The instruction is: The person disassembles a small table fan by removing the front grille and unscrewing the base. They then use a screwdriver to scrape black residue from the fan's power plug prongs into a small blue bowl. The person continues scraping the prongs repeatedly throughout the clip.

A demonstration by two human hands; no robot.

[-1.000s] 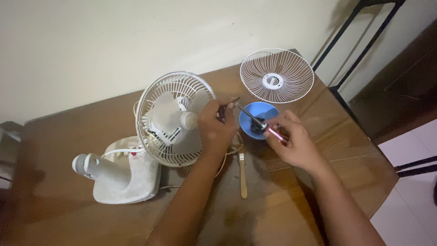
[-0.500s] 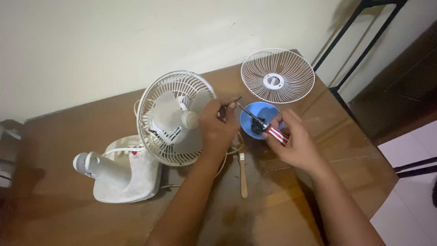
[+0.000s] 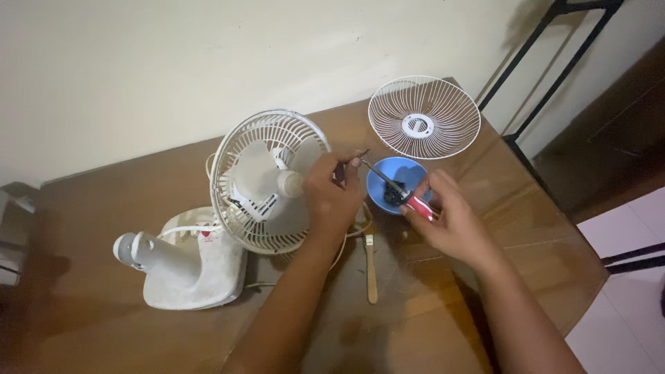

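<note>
Both hands [image 3: 332, 190] have barely shifted; screwdriver [image 3: 405, 195] in right grip [image 3: 450, 218].

Both forearms reach in from the near edge; the left hand [image 3: 332, 190] pinches with curled fingers, the right hand [image 3: 447, 218] grips closed, knuckles up.

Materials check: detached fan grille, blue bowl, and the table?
Detached fan grille: looks like thin metal wire with a white coating, going by the fine, even spokes and ring. Blue bowl: probably plastic; uniform matte colour, soft sheen. Table: wood or wood veneer with a glossy finish; brown grain and reflections show, and the look leaves it open which.
</note>
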